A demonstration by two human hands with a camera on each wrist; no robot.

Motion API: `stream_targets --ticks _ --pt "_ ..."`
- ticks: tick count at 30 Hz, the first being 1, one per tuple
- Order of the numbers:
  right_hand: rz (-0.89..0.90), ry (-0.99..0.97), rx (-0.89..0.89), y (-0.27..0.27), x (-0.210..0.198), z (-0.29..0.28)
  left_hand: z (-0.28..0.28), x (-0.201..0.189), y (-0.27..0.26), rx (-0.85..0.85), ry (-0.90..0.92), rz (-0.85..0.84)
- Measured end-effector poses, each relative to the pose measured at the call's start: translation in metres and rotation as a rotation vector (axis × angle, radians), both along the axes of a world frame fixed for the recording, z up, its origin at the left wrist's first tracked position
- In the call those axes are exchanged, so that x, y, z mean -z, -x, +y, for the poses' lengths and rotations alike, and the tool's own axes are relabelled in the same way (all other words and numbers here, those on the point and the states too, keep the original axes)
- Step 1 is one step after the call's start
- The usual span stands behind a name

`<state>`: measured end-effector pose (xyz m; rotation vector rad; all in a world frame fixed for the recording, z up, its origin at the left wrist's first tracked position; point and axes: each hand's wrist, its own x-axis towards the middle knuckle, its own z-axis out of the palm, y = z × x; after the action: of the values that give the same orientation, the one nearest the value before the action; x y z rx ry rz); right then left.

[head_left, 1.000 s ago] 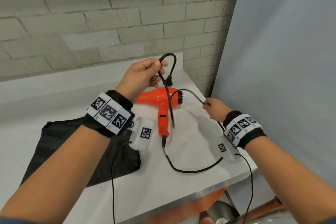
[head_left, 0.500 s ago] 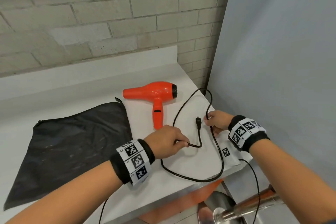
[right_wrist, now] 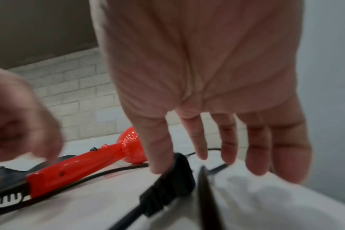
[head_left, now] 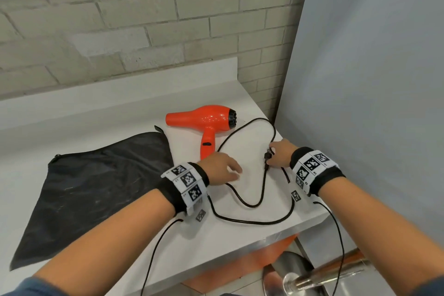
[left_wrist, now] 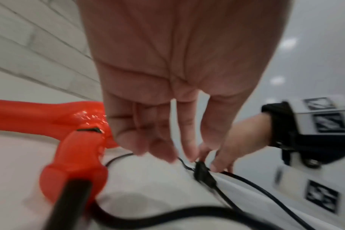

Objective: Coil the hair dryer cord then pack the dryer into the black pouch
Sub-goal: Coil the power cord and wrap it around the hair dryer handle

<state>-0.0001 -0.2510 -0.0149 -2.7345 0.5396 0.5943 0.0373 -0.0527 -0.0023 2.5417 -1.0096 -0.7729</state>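
Observation:
The orange hair dryer (head_left: pixel 204 121) lies flat on the white counter (head_left: pixel 115 113), nozzle pointing left. Its black cord (head_left: pixel 252 222) sprawls in loose loops to the right of the handle. The plug (head_left: pixel 267 155) lies on the counter under my right hand (head_left: pixel 280 157), whose fingers are straight, with the thumb (right_wrist: pixel 158 155) touching the plug (right_wrist: pixel 173 175). My left hand (head_left: pixel 222 168) hovers over the lower end of the dryer handle (left_wrist: pixel 69 155), fingers relaxed and holding nothing. The black pouch (head_left: pixel 96 182) lies flat to the left.
A grey panel (head_left: pixel 372 79) stands right beside the counter's right edge, and a brick wall (head_left: pixel 144 19) runs behind. The counter's front edge is near my wrists, with a metal stool (head_left: pixel 295 279) below it. Thin sensor cables hang from both wristbands.
My left hand has let go of the cord end and moved up-left toward the dryer handle. The plug now lies on the counter by my right hand, which has loosened its hold on the cord.

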Motion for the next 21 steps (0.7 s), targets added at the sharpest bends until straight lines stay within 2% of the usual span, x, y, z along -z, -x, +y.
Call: stream_targets --ticks 3,6,11,17,21 --pt "-0.081 -0.022 -0.013 -0.007 -0.011 0.01 0.007 -0.003 -0.028 -0.268 0.086 -0.134" --pt "-0.199 -0.157 -0.071 -0.015 -0.019 0.032 0.011 -0.004 -0.05 -0.458 0.098 -0.126" --pt "-0.207 -0.341 -0.124 -0.031 -0.023 0.071 0.004 0.004 -0.068 -0.546 0.021 0.065" --pt "-0.07 -0.509 -0.033 -0.038 -0.012 0.108 0.001 0.005 -0.081 -0.544 0.037 0.234" --pt "-0.164 -0.596 0.039 -0.037 -0.008 0.119 -0.001 -0.001 -0.086 -0.549 0.101 0.326"
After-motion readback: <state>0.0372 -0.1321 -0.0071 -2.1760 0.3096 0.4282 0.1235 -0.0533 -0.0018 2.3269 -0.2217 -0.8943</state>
